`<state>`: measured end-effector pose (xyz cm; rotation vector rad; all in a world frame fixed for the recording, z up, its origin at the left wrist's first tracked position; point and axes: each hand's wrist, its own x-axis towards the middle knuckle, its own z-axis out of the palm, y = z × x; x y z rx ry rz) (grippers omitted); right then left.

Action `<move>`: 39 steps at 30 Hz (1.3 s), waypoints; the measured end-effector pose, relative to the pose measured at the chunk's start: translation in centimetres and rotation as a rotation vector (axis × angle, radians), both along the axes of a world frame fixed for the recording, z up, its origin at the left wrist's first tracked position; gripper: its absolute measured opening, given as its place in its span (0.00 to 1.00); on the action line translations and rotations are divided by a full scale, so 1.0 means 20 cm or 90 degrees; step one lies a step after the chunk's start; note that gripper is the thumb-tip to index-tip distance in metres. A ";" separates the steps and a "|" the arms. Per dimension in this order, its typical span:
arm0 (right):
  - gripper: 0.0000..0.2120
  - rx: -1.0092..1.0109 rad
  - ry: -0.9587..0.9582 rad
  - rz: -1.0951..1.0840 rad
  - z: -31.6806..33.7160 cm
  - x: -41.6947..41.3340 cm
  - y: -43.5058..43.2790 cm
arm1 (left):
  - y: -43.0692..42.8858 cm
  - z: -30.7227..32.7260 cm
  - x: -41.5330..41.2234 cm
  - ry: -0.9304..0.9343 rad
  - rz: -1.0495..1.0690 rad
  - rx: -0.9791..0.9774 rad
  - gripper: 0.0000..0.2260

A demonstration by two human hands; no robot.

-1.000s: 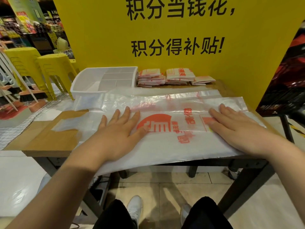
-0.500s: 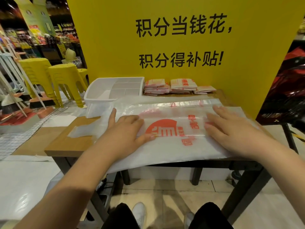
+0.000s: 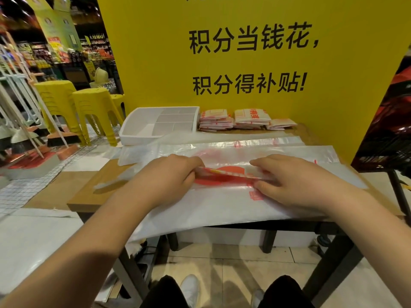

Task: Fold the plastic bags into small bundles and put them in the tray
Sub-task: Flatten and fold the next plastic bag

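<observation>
A white plastic bag with red print (image 3: pixel 222 203) lies spread across the wooden table (image 3: pixel 89 192), its near edge hanging over the front. My left hand (image 3: pixel 164 178) and my right hand (image 3: pixel 289 181) each pinch a raised lengthwise fold of the bag at its middle, over the red logo. A white divided tray (image 3: pixel 133 132) stands at the back left of the table. Folded bag bundles (image 3: pixel 235 121) are stacked to the tray's right, against the yellow board.
More flat plastic bags (image 3: pixel 255 141) lie under and behind the top one. A yellow sign board (image 3: pixel 244 63) stands behind the table. Yellow stools (image 3: pixel 89 107) and brooms (image 3: pixel 57 138) stand at the left. A dark red basket (image 3: pixel 387 130) is at the right.
Both hands went from pressing flat on the bag to pinching up a lengthwise fold at its middle. The hands moved closer together, and the camera came nearer.
</observation>
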<state>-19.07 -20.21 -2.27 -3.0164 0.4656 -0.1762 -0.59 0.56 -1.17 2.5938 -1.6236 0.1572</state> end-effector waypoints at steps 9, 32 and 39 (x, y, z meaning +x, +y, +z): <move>0.21 -0.025 0.004 0.009 0.15 -0.15 0.06 | 0.19 0.14 -0.02 0.092 -0.025 -0.018 0.09; 0.25 0.007 -0.076 -0.048 -0.06 0.06 0.10 | 0.01 -0.11 -0.14 0.057 -0.018 -0.028 0.22; 0.25 0.104 -0.109 -0.010 -0.17 0.17 0.17 | -0.07 -0.20 -0.21 0.099 0.001 0.002 0.24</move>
